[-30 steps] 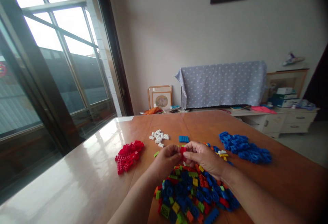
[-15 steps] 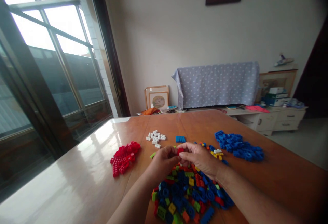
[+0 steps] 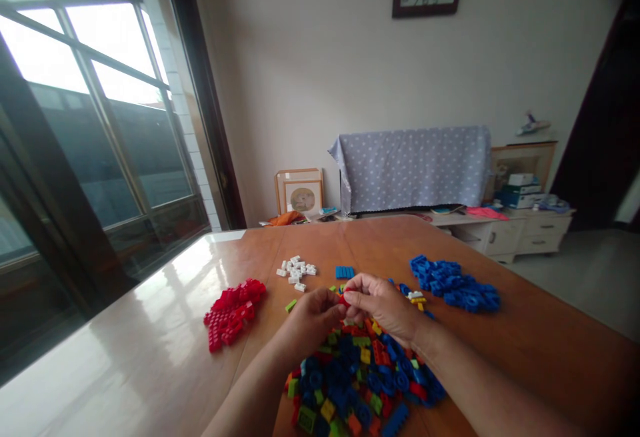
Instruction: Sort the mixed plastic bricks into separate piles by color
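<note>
Between my fingertips is a small red toy brick [image 3: 344, 300], partly covered by both hands. My left hand [image 3: 315, 313] pinches it from the left, and my right hand [image 3: 377, 303] grips it from the right with the thumb in front. Below the hands spreads a mixed pile of building bricks [image 3: 367, 370] in blue, red, green, yellow and orange. To the left lies a heap of red bricks [image 3: 234, 313]. White bricks [image 3: 296, 270] form a small group farther back, near a flat blue brick [image 3: 345, 272].
A heap of blue bricks [image 3: 453, 283] lies on the right of the wooden table [image 3: 165, 357]. One green brick [image 3: 291, 305] sits just left of my hands. Behind the table stands a low white cabinet [image 3: 520, 233], with a cloth-covered object [image 3: 410, 170] on it.
The whole view has shifted slightly, so the table and heaps sit farther left. Both hands still hold the red brick, which shows a little less between the fingers.
</note>
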Demonstrator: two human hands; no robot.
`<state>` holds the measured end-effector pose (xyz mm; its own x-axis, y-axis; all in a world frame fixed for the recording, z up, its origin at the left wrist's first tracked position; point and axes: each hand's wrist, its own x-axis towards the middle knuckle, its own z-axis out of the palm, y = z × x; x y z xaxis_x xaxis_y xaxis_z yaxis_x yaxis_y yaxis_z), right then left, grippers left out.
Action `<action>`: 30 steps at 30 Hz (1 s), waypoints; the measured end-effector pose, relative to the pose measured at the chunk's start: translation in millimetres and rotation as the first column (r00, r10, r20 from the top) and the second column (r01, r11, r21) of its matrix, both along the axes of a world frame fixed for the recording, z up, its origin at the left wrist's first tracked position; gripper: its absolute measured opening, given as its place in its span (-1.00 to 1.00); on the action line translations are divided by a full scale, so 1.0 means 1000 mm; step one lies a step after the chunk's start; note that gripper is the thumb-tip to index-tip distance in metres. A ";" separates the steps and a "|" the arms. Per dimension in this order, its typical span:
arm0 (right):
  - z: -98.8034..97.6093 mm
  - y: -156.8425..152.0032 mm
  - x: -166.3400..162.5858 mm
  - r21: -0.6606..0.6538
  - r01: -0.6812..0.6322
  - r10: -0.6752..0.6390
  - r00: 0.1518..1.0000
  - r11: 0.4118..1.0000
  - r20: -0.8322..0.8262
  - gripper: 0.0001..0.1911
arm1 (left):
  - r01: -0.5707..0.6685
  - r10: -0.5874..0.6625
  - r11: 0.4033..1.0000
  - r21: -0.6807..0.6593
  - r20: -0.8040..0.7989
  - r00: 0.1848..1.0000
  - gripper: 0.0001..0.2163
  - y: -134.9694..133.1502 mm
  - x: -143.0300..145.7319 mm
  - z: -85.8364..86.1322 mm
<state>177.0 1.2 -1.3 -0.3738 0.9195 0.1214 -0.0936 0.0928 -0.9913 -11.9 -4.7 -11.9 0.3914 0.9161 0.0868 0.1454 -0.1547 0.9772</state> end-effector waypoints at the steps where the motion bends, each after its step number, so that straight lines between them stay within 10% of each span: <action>1: 0.001 0.000 0.000 -0.002 0.004 -0.004 1.000 1.000 0.005 -0.61 | 0.007 -0.007 1.000 -0.004 0.002 1.000 -0.68 0.000 -0.001 0.000; 30: -0.001 0.005 0.009 -0.018 0.008 -0.008 1.000 1.000 -0.008 -0.69 | -0.017 0.032 0.988 -0.151 0.095 0.995 -0.62 -0.011 0.003 0.018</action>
